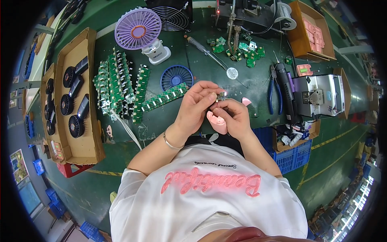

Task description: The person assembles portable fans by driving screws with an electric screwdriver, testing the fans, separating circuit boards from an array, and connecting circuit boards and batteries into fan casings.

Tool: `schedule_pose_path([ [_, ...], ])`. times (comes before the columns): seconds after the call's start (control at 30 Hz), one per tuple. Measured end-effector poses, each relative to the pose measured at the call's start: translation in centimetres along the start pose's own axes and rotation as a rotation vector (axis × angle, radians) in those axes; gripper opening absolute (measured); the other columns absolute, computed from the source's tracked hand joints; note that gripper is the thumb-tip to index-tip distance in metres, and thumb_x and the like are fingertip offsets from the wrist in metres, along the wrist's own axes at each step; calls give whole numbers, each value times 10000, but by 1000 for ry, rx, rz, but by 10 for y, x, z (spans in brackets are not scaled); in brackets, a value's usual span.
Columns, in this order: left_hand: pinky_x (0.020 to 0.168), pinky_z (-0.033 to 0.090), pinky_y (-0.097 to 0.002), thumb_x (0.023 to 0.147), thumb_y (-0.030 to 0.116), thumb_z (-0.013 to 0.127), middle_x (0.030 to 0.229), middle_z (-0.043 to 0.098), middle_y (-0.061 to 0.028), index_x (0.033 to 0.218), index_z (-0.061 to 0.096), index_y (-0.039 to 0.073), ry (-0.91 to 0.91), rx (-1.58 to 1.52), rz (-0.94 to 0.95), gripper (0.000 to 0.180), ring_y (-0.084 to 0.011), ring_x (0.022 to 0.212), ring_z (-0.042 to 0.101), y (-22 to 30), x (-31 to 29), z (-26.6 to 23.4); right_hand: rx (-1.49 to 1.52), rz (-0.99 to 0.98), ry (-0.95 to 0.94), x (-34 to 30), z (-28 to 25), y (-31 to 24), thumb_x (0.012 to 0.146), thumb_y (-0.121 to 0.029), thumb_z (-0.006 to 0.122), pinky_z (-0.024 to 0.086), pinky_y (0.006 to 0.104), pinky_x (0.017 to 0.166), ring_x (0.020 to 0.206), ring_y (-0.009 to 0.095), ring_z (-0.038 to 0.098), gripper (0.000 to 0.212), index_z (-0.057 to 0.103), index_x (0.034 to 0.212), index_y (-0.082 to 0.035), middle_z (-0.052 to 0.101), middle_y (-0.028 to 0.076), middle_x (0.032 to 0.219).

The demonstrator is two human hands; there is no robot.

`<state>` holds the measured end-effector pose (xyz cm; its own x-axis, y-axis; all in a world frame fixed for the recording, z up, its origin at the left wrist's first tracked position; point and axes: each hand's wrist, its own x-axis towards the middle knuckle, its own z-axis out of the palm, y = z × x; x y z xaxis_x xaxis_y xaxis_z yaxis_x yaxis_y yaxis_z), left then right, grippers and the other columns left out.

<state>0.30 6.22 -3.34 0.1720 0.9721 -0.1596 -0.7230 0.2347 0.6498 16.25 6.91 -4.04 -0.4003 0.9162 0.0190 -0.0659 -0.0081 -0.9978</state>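
Close in front of my chest, both hands meet over the near edge of the green bench. My left hand (195,105) has its thumb and fingers closed on a small circuit board (222,96), which shows a bright spot. My right hand (236,119) is curled beside it, fingertips close to the board's lower edge. Against the right palm sits a pink plastic housing (217,122), rounded and hollow-looking; fingers cover part of it. Another small pink piece (246,101) lies just beyond the right hand. Left of my hands runs a strip of green circuit boards (164,98).
Boxed black handheld fans (75,126) and stacked board strips (117,78) are at left. A purple fan (138,30) stands behind a blue fan grille (176,78). Blue-handled pliers (275,94), a black electric screwdriver (287,90), a soldering machine (242,16) and loose boards (252,52) are to the right.
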Motion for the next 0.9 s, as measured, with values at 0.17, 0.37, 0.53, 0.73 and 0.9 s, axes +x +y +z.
schedule_pose_path([
  [0.17, 720, 502, -221, 928, 84, 590, 1125, 641, -131, 1167, 524, 27, 9, -31, 1, 255, -85, 804, 603, 0, 0, 2, 2, 3, 0, 0, 0, -1, 842, -25, 660, 502, 260, 688, 779, 136, 640, 109, 659, 944, 12, 665, 88, 887],
  [0.37, 845, 524, -285, 922, 132, 589, 1130, 614, -159, 1161, 516, 35, -9, 22, -5, 268, -180, 1017, 609, 0, -1, -2, -15, 6, -1, 0, 0, 0, 841, -27, 662, 502, 261, 686, 777, 143, 642, 111, 661, 945, 9, 664, 89, 884],
  [0.53, 826, 529, -281, 928, 138, 584, 1131, 616, -160, 1165, 512, 36, -14, 20, -7, 268, -172, 978, 621, 1, -1, -1, -20, 6, 1, 0, 0, -1, 838, -27, 662, 505, 262, 690, 780, 148, 648, 115, 660, 947, 11, 668, 95, 890],
  [0.73, 812, 529, -279, 930, 145, 584, 1136, 619, -162, 1165, 512, 38, -19, 4, 0, 268, -169, 954, 629, 1, -1, -1, 19, -6, -3, 0, 0, -1, 835, -18, 658, 512, 264, 699, 783, 156, 659, 115, 656, 943, 20, 674, 101, 896],
  [0.9, 817, 527, -284, 932, 149, 581, 1134, 622, -164, 1165, 513, 39, -17, 17, 1, 266, -171, 957, 630, 0, -1, -2, 16, 1, -3, 0, 0, -1, 832, -13, 658, 513, 267, 698, 778, 158, 659, 114, 656, 940, 20, 674, 102, 887],
])
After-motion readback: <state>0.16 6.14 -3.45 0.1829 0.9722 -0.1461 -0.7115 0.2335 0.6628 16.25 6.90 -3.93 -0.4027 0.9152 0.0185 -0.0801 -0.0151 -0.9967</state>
